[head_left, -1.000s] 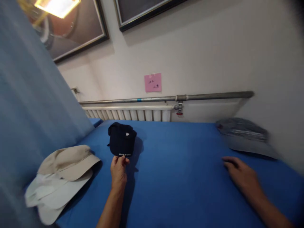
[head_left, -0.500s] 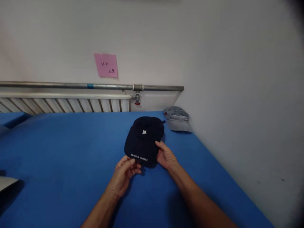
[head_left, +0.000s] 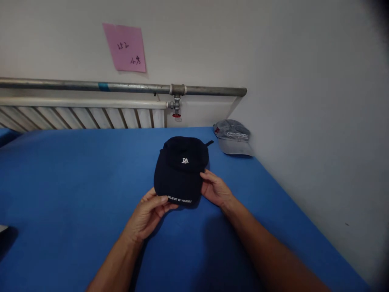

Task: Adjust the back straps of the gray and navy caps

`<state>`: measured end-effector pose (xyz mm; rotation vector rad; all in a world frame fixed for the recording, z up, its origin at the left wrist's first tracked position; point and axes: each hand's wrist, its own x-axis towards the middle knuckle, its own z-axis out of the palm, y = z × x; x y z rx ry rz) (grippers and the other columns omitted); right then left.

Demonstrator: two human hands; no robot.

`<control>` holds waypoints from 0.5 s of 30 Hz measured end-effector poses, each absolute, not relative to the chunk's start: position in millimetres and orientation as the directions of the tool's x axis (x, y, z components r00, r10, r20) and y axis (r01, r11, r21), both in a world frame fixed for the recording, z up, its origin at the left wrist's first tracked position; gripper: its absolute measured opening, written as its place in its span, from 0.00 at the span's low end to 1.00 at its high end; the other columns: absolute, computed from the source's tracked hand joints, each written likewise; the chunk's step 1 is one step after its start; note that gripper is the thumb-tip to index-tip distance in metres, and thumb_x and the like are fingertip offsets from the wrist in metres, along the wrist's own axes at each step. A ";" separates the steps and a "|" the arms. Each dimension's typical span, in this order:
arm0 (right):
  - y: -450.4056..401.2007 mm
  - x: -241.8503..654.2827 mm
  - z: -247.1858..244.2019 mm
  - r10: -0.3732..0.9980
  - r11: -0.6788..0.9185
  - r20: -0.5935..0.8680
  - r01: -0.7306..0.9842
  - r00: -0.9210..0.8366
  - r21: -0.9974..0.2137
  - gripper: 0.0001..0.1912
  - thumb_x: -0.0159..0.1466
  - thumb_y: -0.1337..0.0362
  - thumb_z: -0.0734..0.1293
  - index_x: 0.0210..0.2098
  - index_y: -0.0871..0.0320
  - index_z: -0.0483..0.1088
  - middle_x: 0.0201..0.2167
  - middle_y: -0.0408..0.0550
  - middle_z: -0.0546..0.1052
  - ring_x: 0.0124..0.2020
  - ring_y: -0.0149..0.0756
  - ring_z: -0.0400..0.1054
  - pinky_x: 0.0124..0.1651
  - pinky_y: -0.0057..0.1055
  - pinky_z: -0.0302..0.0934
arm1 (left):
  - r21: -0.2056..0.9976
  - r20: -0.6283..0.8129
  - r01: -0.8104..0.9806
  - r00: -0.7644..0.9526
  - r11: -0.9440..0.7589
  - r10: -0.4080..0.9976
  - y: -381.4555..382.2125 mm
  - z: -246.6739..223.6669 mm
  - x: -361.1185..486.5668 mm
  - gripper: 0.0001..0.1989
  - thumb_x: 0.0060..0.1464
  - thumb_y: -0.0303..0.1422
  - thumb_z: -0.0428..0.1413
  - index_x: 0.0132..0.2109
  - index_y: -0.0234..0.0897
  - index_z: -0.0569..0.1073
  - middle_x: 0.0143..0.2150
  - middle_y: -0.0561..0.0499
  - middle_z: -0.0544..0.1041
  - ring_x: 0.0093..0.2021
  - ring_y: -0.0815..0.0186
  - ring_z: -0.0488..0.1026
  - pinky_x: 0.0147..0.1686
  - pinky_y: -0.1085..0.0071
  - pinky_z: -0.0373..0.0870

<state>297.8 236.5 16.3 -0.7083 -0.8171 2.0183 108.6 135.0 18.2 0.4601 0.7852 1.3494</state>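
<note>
A: Gripping navy cap (head_left: pixel 181 170) w/ both hands: left hand (head_left: pixel 146 215) pinches brim front, right hand (head_left: pixel 216 190) closed on brim's right edge.
B: Cap loc?
A: Between hands, on blue surface (head_left: pixel 75 178). Grey cap (head_left: pixel 233 136) beyond right hand.

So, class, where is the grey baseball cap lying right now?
In the head view, the grey fabric baseball cap lies at the far right corner of the blue table, by the wall, beyond the navy cap.

grey cap (head_left: pixel 234 138) (by wall), pink note (head_left: pixel 124 48)
</note>
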 end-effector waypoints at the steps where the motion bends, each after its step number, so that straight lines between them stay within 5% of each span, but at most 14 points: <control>1: 237.1 297.3 15.4 0.855 -0.440 -0.186 -0.488 -0.484 -0.754 0.16 0.51 0.66 0.73 0.40 0.54 0.75 0.43 0.44 0.79 0.46 0.39 0.71 0.54 0.40 0.62 | 0.727 -0.224 -0.662 0.024 0.184 0.974 134.8 18.3 109.9 0.10 0.42 0.25 0.65 0.35 0.34 0.79 0.34 0.49 0.80 0.35 0.64 0.77 0.37 0.68 0.76; 6: 238.6 295.4 12.0 0.875 -0.434 -0.198 -0.536 -0.442 -0.724 0.10 0.50 0.68 0.71 0.34 0.54 0.75 0.34 0.42 0.80 0.38 0.36 0.71 0.49 0.37 0.63 | 0.788 -0.212 -0.589 0.017 0.181 0.977 132.4 17.9 118.8 0.08 0.40 0.26 0.67 0.32 0.35 0.79 0.30 0.51 0.80 0.31 0.66 0.76 0.35 0.69 0.76; 12: 238.9 290.5 12.7 0.916 -0.397 -0.239 -0.633 -0.323 -0.664 0.12 0.55 0.54 0.71 0.37 0.51 0.75 0.35 0.41 0.79 0.41 0.38 0.70 0.49 0.37 0.63 | 0.816 -0.264 -0.539 -0.026 0.209 0.964 131.7 17.8 125.8 0.10 0.37 0.27 0.68 0.31 0.33 0.78 0.28 0.51 0.78 0.27 0.67 0.75 0.31 0.70 0.75; 15: 240.4 287.6 12.6 0.923 -0.384 -0.271 -0.636 -0.273 -0.669 0.11 0.55 0.55 0.71 0.35 0.51 0.74 0.33 0.40 0.79 0.40 0.37 0.70 0.48 0.36 0.64 | 0.821 -0.269 -0.527 -0.020 0.219 0.963 131.3 18.5 125.8 0.09 0.37 0.26 0.67 0.30 0.32 0.77 0.27 0.50 0.77 0.26 0.68 0.74 0.30 0.70 0.75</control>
